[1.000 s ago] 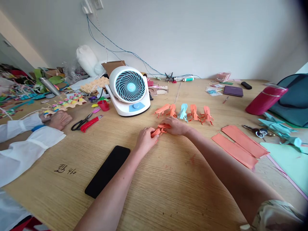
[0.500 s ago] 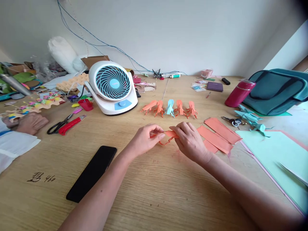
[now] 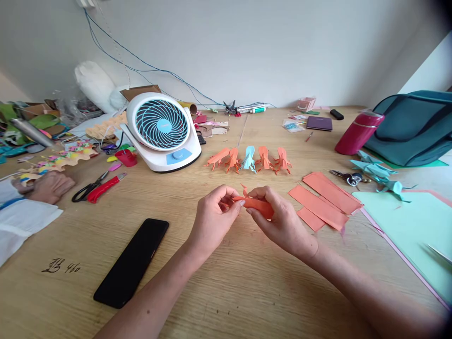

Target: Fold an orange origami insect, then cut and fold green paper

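Note:
Between my two hands is an orange folded paper figure (image 3: pixel 259 205), with thin curled legs at its upper left side. My left hand (image 3: pixel 216 216) pinches its left end between thumb and fingers. On the right end, my right hand (image 3: pixel 282 219) grips the wider part. Behind them stands a row of folded paper insects, several orange (image 3: pixel 264 157) and one light blue (image 3: pixel 249 157). Orange paper strips (image 3: pixel 318 206) lie overlapping to the right of my right hand.
A white fan (image 3: pixel 164 132), scissors (image 3: pixel 86 190), a red cutter (image 3: pixel 106 187) and a black phone (image 3: pixel 132 263) lie left. Another person's hand (image 3: pixel 52 186) rests at far left. Right are keys (image 3: pixel 349 178), teal paper insects (image 3: pixel 374 167), a pink bottle (image 3: pixel 358 132) and green paper (image 3: pixel 406 235).
The orange figure has been turned over in my hands, so its legs now point up instead of down. My right hand has rotated, with its thumb now below the paper.

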Demonstrator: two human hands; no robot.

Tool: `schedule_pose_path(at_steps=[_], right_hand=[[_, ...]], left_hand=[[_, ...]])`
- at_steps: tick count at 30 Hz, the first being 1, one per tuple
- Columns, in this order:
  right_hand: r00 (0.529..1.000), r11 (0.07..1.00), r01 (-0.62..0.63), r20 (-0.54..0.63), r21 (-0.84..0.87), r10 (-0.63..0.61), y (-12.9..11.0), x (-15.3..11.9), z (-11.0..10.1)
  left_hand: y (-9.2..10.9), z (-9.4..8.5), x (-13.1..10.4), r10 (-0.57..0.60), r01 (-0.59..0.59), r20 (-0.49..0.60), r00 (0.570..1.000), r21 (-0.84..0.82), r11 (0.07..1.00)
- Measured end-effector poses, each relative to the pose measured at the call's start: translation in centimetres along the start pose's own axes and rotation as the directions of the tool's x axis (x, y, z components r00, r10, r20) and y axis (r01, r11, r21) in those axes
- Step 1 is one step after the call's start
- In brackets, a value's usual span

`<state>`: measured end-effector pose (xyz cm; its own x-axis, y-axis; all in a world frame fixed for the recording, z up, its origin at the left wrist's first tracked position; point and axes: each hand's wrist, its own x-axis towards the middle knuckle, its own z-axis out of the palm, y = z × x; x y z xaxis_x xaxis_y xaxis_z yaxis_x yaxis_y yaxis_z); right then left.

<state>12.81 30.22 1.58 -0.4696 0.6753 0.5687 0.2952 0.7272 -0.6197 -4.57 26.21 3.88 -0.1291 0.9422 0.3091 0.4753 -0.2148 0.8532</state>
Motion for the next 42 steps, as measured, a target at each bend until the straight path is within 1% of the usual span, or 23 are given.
schedule_pose_path(at_steps=[2,6,11,16,19,22,24,28,32,34,36,38,40,42], right_hand=[[1.0,1.0,0.011,-0.03,0.024,-0.01,0.0,-0.1,0.2],[0.998,0.998,0.051,-0.044,0.029,-0.05,-0.1,-0.1,0.3],[0.999,0.997,0.052,-0.019,0.064,-0.051,-0.4,0.0,0.1],[1.0,0.992,-0.002,-0.008,0.126,0.004,-0.9,0.1,-0.2],[0.997,0.982,-0.063,0.054,0.18,0.054,-1.1,0.2,-0.3],[0.983,0.959,-0.164,0.117,0.229,0.14,-1.3,0.3,-0.5],[0.97,0.941,-0.227,0.149,0.253,0.194,-1.4,0.3,-0.6],[0.953,0.92,-0.285,0.18,0.269,0.242,-1.3,0.3,-0.8],[0.946,0.904,-0.308,0.192,0.295,0.26,-1.0,0.4,-0.8],[0.944,0.898,-0.314,0.201,0.308,0.261,-0.9,0.4,-0.7],[0.942,0.893,-0.319,0.21,0.317,0.262,-0.7,0.5,-0.8],[0.931,0.868,-0.351,0.227,0.35,0.285,-0.5,0.6,-0.8],[0.903,0.802,-0.422,0.268,0.423,0.335,-0.3,0.7,-0.8],[0.871,0.706,-0.49,0.304,0.511,0.385,0.0,0.7,-0.8]], left_hand=[[0.1,0.0,-0.1,0.025,-0.025,-0.009,1.0,0.01,1.0],[0.3,0.1,-0.3,0.089,-0.089,0.013,0.996,0.011,0.996],[0.8,-0.2,-0.4,0.15,-0.15,0.023,0.988,0.008,0.989],[0.8,-0.6,-0.2,0.137,-0.137,0.017,0.99,0.025,0.99],[0.9,-0.5,-0.1,0.178,-0.176,-0.024,0.984,0.047,0.983],[1.0,-0.5,-0.1,0.207,-0.206,-0.052,0.977,0.028,0.978],[1.0,-0.5,0.0,0.165,-0.166,-0.032,0.986,-0.016,0.986],[0.7,-0.4,0.0,0.015,-0.012,0.023,1.0,-0.149,0.989],[0.5,-0.2,-0.1,-0.093,0.111,0.073,0.993,-0.307,0.945],[0.4,-0.2,-0.1,-0.136,0.154,0.073,0.988,-0.391,0.908],[0.3,-0.3,0.0,-0.159,0.161,0.042,0.986,-0.457,0.875],[0.2,-0.6,0.2,-0.15,0.129,-0.006,0.989,-0.476,0.87],[0.2,-1.0,0.4,-0.124,0.098,-0.033,0.992,-0.429,0.898],[0.5,-1.1,0.4,-0.103,0.083,-0.046,0.994,-0.312,0.946]])
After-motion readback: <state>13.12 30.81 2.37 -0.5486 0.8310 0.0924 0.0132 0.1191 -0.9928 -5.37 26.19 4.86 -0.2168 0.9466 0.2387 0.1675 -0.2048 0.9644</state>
